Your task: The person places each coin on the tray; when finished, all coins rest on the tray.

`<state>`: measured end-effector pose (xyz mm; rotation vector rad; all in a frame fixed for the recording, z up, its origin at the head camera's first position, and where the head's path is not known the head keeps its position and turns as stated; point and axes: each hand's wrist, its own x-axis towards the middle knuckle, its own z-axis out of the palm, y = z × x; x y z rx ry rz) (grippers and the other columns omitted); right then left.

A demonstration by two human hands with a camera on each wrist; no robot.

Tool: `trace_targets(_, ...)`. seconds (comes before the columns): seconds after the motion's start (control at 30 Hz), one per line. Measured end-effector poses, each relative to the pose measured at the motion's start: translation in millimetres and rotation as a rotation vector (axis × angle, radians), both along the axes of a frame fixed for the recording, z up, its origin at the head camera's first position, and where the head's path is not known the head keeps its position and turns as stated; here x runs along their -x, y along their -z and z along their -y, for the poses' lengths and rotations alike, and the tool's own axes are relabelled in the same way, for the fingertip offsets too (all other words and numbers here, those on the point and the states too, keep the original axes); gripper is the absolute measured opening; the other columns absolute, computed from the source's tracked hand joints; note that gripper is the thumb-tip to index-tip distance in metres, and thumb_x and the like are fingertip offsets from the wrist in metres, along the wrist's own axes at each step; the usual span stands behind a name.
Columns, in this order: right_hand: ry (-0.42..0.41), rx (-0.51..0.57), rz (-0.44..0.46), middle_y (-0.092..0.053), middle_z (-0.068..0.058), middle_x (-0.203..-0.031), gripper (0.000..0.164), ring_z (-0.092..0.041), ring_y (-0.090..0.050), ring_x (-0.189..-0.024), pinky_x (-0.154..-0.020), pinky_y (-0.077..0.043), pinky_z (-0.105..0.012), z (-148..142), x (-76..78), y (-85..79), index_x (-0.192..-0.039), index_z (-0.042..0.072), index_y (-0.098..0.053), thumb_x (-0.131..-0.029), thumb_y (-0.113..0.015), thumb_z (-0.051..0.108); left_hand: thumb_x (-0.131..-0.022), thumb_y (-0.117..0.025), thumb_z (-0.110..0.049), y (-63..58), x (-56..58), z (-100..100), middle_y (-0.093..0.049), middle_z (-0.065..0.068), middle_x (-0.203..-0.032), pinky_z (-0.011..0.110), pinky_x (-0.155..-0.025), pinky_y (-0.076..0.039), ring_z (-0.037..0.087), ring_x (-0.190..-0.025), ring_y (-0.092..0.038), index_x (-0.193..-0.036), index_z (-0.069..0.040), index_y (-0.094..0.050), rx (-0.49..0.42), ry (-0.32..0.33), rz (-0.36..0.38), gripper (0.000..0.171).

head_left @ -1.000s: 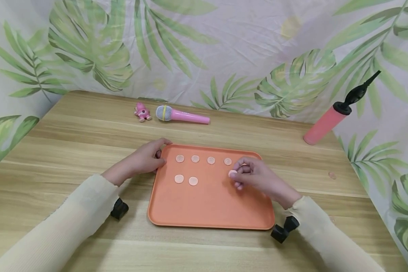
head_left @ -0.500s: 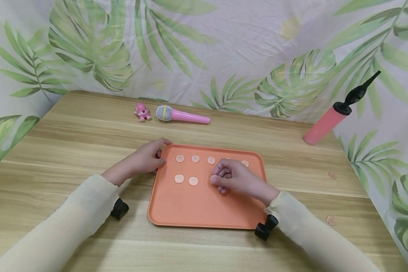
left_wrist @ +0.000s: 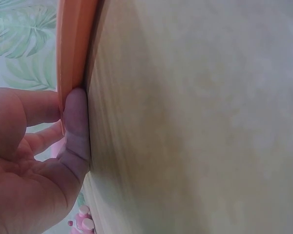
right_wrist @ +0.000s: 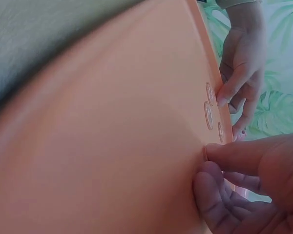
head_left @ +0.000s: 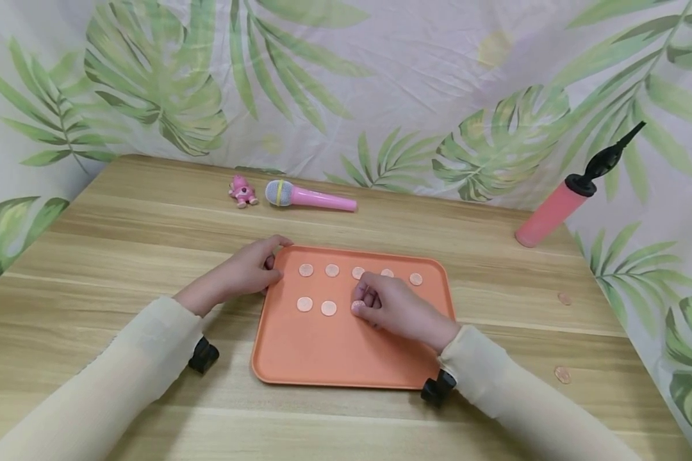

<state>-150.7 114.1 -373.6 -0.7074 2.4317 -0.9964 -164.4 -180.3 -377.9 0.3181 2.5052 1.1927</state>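
An orange tray (head_left: pixel 334 355) lies on the table, its left rim (left_wrist: pixel 74 44) gripped near the far corner by my left hand (head_left: pixel 243 269) between thumb and fingers. My right hand (head_left: pixel 402 310) is low over the middle of the tray. Its thumb and fingers pinch a copper-coloured coin (head_left: pixel 357 307), only partly visible in the right wrist view. Several similar coins (head_left: pixel 331 271) form a row along the tray's far side, two of them partly covered by the right hand. Nearer, a coin (head_left: pixel 304 304) and another coin (head_left: pixel 329 308) lie left of the held one.
Two loose coins lie on the table to the right, a farther coin (head_left: pixel 564 299) and a nearer coin (head_left: pixel 562 374). Behind the tray are a small pink figurine (head_left: pixel 243 192) and a pink toy microphone (head_left: pixel 317 197). A pink hand pump (head_left: pixel 553 211) stands at the back right.
My right hand has moved left and slightly nearer with the coin, down to the tray beside the two nearer coins. The left hand has kept its place on the rim.
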Motion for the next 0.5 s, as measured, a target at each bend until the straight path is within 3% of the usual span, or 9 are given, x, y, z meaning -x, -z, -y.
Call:
trace_targets(0.17,-0.007,-0.049,-0.079,-0.063,0.0,-0.084,0.01,-0.009,-0.055,-0.077,-0.069,-0.047,-0.018,1.5,-0.6,-0.8,-0.098,0.008,-0.064,-0.097,-0.074,0.011,-0.098,-0.057,0.003,0.3,-0.2,-0.1,-0.055,0.01,-0.082,0.027,-0.061,-0.057,0.016,-0.067,-0.058,-0.151,0.005,-0.043,-0.004,0.005,-0.006,0.055)
trace_targets(0.5,0.002,-0.056,-0.084,-0.064,0.0,-0.085,0.01,-0.009,-0.056,-0.078,-0.07,-0.048,-0.019,1.3,0.5,1.4,-0.098,0.009,-0.065,-0.097,-0.074,0.012,-0.097,-0.057,0.003,1.2,0.0,0.8,-0.056,0.01,-0.081,0.028,-0.061,-0.057,0.016,-0.066,-0.059,-0.15,0.005,-0.042,-0.008,0.006,-0.014,0.055)
